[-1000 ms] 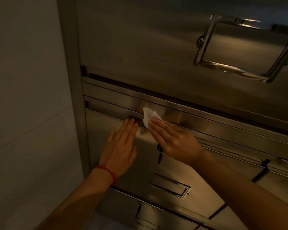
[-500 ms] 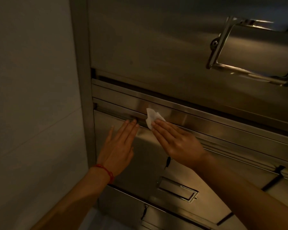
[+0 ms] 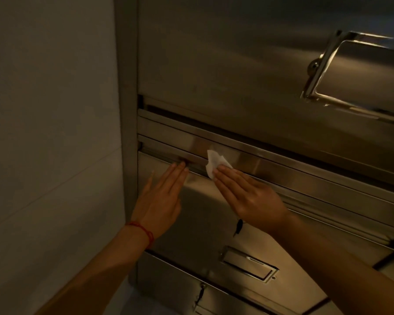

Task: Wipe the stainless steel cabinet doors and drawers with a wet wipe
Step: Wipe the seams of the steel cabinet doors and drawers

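While my flat right hand [image 3: 248, 196] presses the wipe [image 3: 215, 163] on the drawer [image 3: 209, 214] top, left hand [image 3: 160, 198] flat-fingered; most steel looks unwiped.

A pale wall [image 3: 50, 133] fills the left of the frame, a faint seam crossing it diagonally at mid-height. A red string bracelet [image 3: 143, 231] circles a wrist at lower centre-left, beside the wall's edge
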{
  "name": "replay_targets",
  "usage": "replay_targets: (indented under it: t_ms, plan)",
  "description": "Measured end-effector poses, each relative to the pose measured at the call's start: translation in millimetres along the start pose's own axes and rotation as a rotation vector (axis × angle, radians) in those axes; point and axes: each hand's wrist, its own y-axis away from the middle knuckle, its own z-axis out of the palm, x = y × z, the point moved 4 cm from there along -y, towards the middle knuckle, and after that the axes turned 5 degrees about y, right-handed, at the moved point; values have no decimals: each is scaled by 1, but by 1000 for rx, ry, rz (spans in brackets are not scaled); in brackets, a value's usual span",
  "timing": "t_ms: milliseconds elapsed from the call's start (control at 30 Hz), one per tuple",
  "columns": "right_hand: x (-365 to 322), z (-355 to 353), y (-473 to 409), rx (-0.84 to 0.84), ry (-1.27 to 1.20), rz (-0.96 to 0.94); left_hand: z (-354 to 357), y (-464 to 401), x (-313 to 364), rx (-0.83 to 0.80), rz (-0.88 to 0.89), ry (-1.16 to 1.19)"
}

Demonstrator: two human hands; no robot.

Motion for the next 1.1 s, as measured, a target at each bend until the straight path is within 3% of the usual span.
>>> replay_targets:
  t_ms: [433,700,1100]
  plan:
    - [-5,7,-17,10,12,-30,-2,-1,-7,-53,-20,-33]
    - [-11,16,-29,10,25,-48,-5,1,-8,47,7,-30]
    - [-20,19,-47,6,40,-33,1,4,-34,-85,-96,-5]
